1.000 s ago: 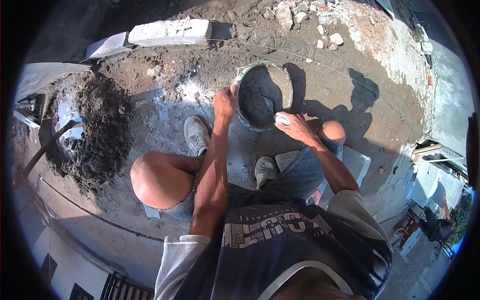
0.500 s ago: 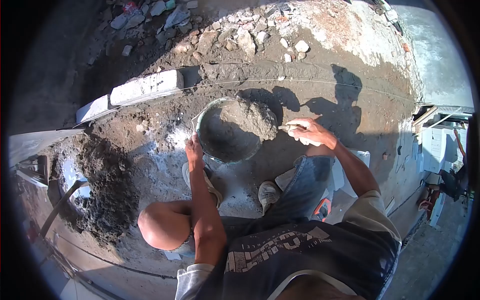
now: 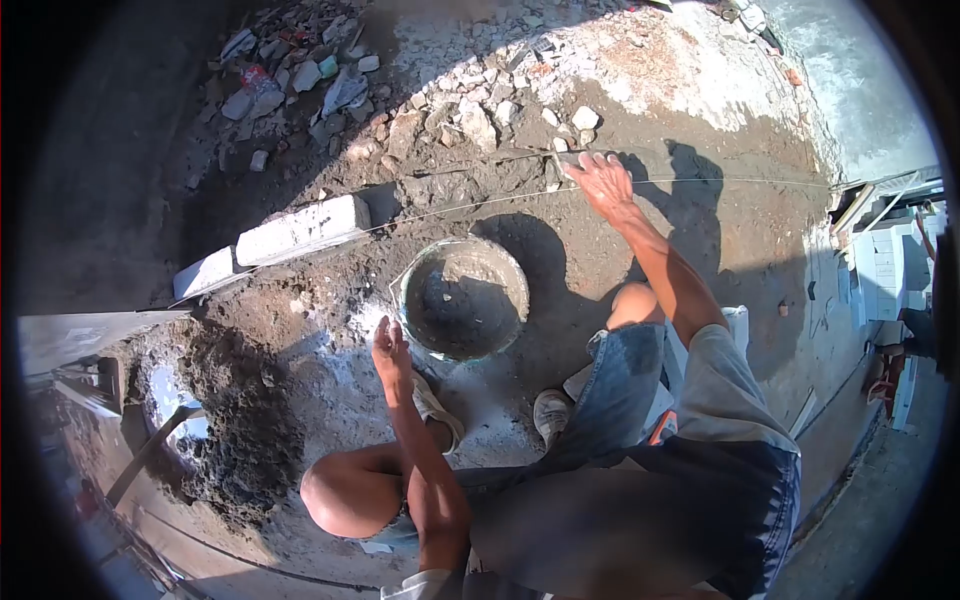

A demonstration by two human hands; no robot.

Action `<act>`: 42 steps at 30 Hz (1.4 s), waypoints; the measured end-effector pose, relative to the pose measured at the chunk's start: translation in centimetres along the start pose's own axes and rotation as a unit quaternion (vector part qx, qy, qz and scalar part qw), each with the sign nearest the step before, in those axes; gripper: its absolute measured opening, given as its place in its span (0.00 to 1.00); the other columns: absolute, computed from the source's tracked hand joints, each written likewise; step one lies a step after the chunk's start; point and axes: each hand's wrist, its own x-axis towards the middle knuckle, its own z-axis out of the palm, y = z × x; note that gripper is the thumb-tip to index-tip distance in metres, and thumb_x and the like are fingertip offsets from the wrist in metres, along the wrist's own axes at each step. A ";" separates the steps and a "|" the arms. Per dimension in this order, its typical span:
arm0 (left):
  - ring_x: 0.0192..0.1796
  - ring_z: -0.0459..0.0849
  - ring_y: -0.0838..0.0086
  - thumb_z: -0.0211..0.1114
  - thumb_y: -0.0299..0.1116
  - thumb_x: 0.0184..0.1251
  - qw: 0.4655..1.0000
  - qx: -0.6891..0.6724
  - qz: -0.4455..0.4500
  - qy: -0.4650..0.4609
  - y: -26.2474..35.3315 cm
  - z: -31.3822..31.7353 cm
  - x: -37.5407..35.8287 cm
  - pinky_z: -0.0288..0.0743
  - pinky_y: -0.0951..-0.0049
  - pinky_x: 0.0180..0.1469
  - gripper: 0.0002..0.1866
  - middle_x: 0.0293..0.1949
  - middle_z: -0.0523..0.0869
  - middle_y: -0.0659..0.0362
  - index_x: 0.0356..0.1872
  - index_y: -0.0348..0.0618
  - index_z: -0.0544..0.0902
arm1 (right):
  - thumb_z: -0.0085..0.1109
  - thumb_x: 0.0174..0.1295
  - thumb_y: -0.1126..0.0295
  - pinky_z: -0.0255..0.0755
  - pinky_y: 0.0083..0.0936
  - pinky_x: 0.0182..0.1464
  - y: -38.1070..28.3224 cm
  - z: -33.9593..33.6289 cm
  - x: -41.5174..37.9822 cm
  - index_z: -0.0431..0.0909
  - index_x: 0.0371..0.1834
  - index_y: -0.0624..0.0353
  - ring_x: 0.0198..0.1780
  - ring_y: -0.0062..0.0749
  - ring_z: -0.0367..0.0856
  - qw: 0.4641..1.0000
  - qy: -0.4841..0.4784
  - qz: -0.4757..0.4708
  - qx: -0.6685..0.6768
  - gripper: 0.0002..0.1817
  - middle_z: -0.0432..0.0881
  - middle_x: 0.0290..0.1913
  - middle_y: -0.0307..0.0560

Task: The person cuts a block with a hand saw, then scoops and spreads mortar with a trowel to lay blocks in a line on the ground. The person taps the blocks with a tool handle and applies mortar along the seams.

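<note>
My right hand [image 3: 603, 185] is closed round a trowel [image 3: 561, 165], over the strip of wet mortar [image 3: 460, 186] and close to the taut string [image 3: 690, 180]. The blade is seen nearly edge-on and partly hidden. A round bucket [image 3: 525, 300] with grey mortar inside stands on the ground before me. Beside its lower left rim is my left hand [image 3: 391, 350], fingers apart, holding nothing. White blocks [image 3: 305, 231] lie in a row at the left end of the mortar strip.
Broken stones [image 3: 345, 90] lie beyond the strip. At the left is a dark mortar heap [image 3: 245, 430] with a long-handled tool [image 3: 145, 460]. My knees and shoes flank the near side of the bucket. Another person [image 3: 915, 335] is partly visible at the far right.
My right hand moved from beside the bucket forward to the mortar strip; the large mortar load on the trowel is no longer visible. My left hand let go of the bucket rim. The view shifted slightly.
</note>
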 end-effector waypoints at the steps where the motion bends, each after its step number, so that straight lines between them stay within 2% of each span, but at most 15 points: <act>1: 0.33 0.71 0.83 0.63 0.44 0.77 0.998 0.028 0.048 0.010 2.3 -0.9 -0.7 0.68 0.79 0.36 0.25 0.32 0.79 0.67 0.68 0.40 0.76 | 0.55 0.68 0.68 0.71 0.48 0.61 -0.3 0.7 -0.5 0.77 0.64 0.37 0.60 0.44 0.80 0.998 -0.017 0.046 0.036 0.21 0.79 0.56 0.47; 5: 0.41 0.76 0.80 0.63 0.41 0.77 0.975 0.002 0.208 0.079 13.9 -2.3 -6.2 0.71 0.77 0.42 0.23 0.44 0.81 0.60 0.68 0.42 0.76 | 0.55 0.66 0.70 0.70 0.48 0.62 0.2 -2.5 -0.7 0.76 0.65 0.41 0.61 0.43 0.79 0.996 -0.037 0.071 0.028 0.23 0.79 0.58 0.47; 6: 0.44 0.77 0.79 0.62 0.41 0.78 0.969 0.007 0.231 0.084 16.5 -2.0 -7.5 0.73 0.76 0.44 0.23 0.48 0.81 0.59 0.67 0.43 0.77 | 0.54 0.66 0.70 0.68 0.49 0.62 -0.1 -0.3 -0.1 0.77 0.63 0.40 0.59 0.43 0.79 0.996 0.077 0.037 -0.016 0.22 0.80 0.55 0.46; 8: 0.48 0.79 0.76 0.64 0.39 0.76 0.957 0.064 0.280 0.031 20.0 -1.2 -9.9 0.75 0.73 0.48 0.22 0.53 0.80 0.57 0.67 0.44 0.78 | 0.52 0.67 0.68 0.67 0.47 0.61 -2.2 -1.3 2.3 0.78 0.60 0.41 0.57 0.41 0.79 0.996 0.082 0.019 0.018 0.18 0.80 0.53 0.45; 10: 0.51 0.81 0.73 0.65 0.38 0.75 0.934 0.146 0.325 -0.016 22.4 -1.4 -11.4 0.77 0.70 0.52 0.22 0.55 0.80 0.56 0.67 0.46 0.78 | 0.50 0.68 0.68 0.67 0.44 0.59 -4.2 -1.3 4.9 0.79 0.57 0.43 0.57 0.38 0.80 0.999 -0.040 0.003 -0.009 0.16 0.81 0.53 0.44; 12: 0.54 0.82 0.70 0.66 0.36 0.74 0.896 0.256 0.356 -0.063 23.7 -3.5 -12.0 0.79 0.68 0.55 0.22 0.56 0.80 0.55 0.67 0.47 0.78 | 0.50 0.68 0.68 0.67 0.42 0.57 -4.7 0.3 4.4 0.79 0.56 0.45 0.55 0.36 0.81 0.998 -0.046 -0.019 -0.045 0.15 0.82 0.51 0.43; 16: 0.51 0.82 0.69 0.65 0.38 0.75 0.936 0.266 0.226 0.051 21.7 -9.7 -9.8 0.78 0.67 0.55 0.23 0.56 0.80 0.54 0.67 0.47 0.78 | 0.49 0.69 0.67 0.67 0.44 0.61 0.6 4.7 -0.6 0.78 0.60 0.47 0.58 0.39 0.81 0.996 -0.004 -0.046 -0.071 0.18 0.83 0.53 0.44; 21: 0.49 0.79 0.73 0.64 0.39 0.76 0.946 0.176 0.259 0.077 22.0 -12.0 -10.9 0.76 0.69 0.56 0.24 0.60 0.79 0.56 0.68 0.43 0.76 | 0.51 0.68 0.69 0.67 0.47 0.63 5.9 -0.4 -1.8 0.77 0.63 0.47 0.61 0.42 0.81 0.982 -0.174 0.009 -0.078 0.20 0.82 0.58 0.47; 25: 0.49 0.80 0.75 0.63 0.38 0.76 0.943 0.219 0.231 0.097 21.9 -12.3 -11.0 0.76 0.70 0.55 0.23 0.60 0.80 0.56 0.67 0.41 0.77 | 0.51 0.69 0.69 0.67 0.49 0.64 3.3 -2.1 0.3 0.77 0.63 0.44 0.61 0.44 0.81 0.995 -0.085 0.046 -0.015 0.19 0.82 0.58 0.46; 30: 0.49 0.81 0.69 0.61 0.38 0.77 0.917 0.292 0.251 0.103 21.6 -12.0 -10.3 0.77 0.68 0.53 0.22 0.58 0.81 0.54 0.67 0.43 0.77 | 0.49 0.71 0.68 0.66 0.50 0.65 -1.4 -1.0 4.8 0.76 0.64 0.43 0.63 0.44 0.79 0.992 -0.122 -0.002 -0.038 0.19 0.81 0.59 0.46; 33: 0.52 0.82 0.66 0.61 0.38 0.77 0.921 0.280 0.247 0.108 21.4 -12.3 -11.1 0.78 0.65 0.54 0.22 0.58 0.81 0.53 0.67 0.44 0.77 | 0.48 0.70 0.70 0.66 0.48 0.66 2.8 2.2 0.4 0.76 0.65 0.46 0.62 0.44 0.80 0.990 -0.099 -0.040 -0.092 0.21 0.80 0.62 0.47; 37: 0.53 0.82 0.67 0.62 0.38 0.77 0.930 0.257 0.231 0.122 21.8 -13.0 -11.2 0.79 0.66 0.53 0.22 0.60 0.80 0.52 0.67 0.42 0.77 | 0.52 0.66 0.73 0.71 0.46 0.61 8.9 0.3 -3.4 0.74 0.66 0.49 0.59 0.45 0.83 0.968 -0.197 0.003 -0.155 0.24 0.80 0.64 0.48; 40: 0.53 0.82 0.67 0.62 0.39 0.77 0.925 0.266 0.239 0.128 22.0 -12.9 -10.7 0.79 0.64 0.55 0.22 0.61 0.80 0.52 0.67 0.43 0.78 | 0.57 0.63 0.73 0.77 0.45 0.52 8.6 -3.2 -3.5 0.73 0.65 0.53 0.50 0.51 0.87 0.960 -0.155 0.170 0.161 0.25 0.84 0.57 0.49; 41: 0.54 0.82 0.67 0.62 0.39 0.76 0.921 0.272 0.247 0.129 22.1 -12.6 -10.5 0.78 0.63 0.56 0.22 0.61 0.80 0.52 0.67 0.43 0.78 | 0.63 0.63 0.68 0.80 0.40 0.41 8.1 -1.0 -3.8 0.72 0.65 0.54 0.39 0.48 0.87 0.960 -0.034 0.170 0.222 0.25 0.86 0.47 0.49; 42: 0.54 0.82 0.66 0.62 0.39 0.76 0.916 0.281 0.255 0.127 22.1 -12.5 -10.3 0.78 0.63 0.56 0.22 0.61 0.80 0.52 0.67 0.44 0.78 | 0.63 0.65 0.65 0.80 0.36 0.38 6.4 -1.7 -4.3 0.72 0.64 0.54 0.38 0.41 0.86 0.909 -0.011 0.217 0.355 0.24 0.86 0.46 0.48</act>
